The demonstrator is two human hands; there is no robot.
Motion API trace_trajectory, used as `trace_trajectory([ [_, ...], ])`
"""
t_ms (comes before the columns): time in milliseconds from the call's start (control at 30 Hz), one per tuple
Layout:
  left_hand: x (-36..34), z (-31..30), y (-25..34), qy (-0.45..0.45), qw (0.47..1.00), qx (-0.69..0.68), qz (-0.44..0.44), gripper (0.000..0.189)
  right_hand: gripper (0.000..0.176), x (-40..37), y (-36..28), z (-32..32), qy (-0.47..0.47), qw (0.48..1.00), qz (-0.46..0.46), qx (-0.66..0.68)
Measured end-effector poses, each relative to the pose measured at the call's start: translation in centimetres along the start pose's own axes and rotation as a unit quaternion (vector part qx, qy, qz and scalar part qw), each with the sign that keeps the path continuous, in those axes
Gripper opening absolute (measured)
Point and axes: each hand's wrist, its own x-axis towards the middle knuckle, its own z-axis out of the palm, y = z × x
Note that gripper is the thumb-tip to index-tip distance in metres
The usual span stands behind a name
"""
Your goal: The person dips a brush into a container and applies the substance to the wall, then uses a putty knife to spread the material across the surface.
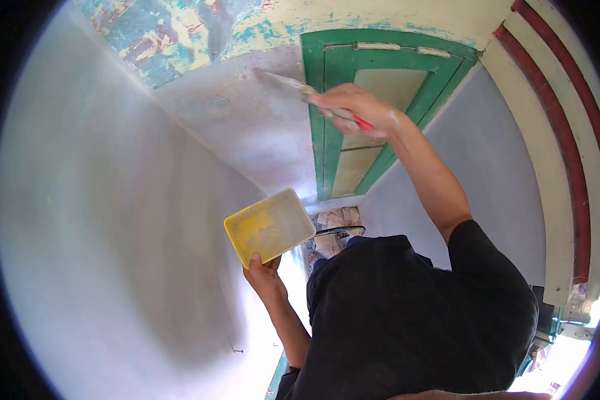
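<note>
My right hand is closed around the handle of a putty knife, a bit of red showing below the fingers. The blade points left, at or just over the wall beside a green-framed door; whether it touches is unclear. Lower down, my left hand grips the near edge of a yellow rectangular tray, thumb over the rim. Greyish-white paste coats much of the tray's inside. The tray is tilted towards the camera.
A pale plastered wall fills the left side, with a nail low on it. Peeling paint covers the upper wall. Curved red and cream bands run down the right. Mottled flooring shows below the door.
</note>
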Motion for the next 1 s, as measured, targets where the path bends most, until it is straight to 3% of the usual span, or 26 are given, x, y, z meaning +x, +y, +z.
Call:
trace_trajectory([
  [100, 0.2, 0.2, 0.1, -0.026, 0.999, 0.021, 0.01, 0.048, 0.04, 2.1, 0.0, -0.6, -0.027, 0.999, -0.023, 0.02],
  [267, -0.4, -0.4, -0.2, -0.015, 1.0, 0.008, 0.012, 0.048, 0.04, -0.9, 0.0, -2.6, 0.058, 0.998, -0.014, 0.025],
  [400, -0.7, -0.9, -0.6, -0.005, 1.0, 0.01, 0.001, 0.049, 0.04, -3.0, 0.2, -2.3, 0.056, 0.998, -0.006, 0.03],
  [567, -0.5, 0.6, 0.1, -0.016, 1.0, 0.002, 0.005, 0.052, 0.042, -0.2, -1.4, 0.8, -0.015, 1.0, -0.023, -0.006],
  [700, -0.4, 0.7, 0.0, -0.011, 1.0, 0.019, 0.006, 0.049, 0.042, 1.7, -1.5, -0.4, 0.005, 1.0, -0.005, 0.021],
  [900, -0.9, -1.3, -0.6, 0.032, 0.999, -0.012, 0.001, 0.05, 0.04, -2.4, -1.3, -2.1, 0.06, 0.998, -0.012, 0.02],
  [1000, -0.8, -1.7, -0.6, 0.03, 0.999, -0.021, 0.009, 0.05, 0.04, -2.6, -1.7, -0.6, 0.005, 1.0, -0.012, 0.015],
])
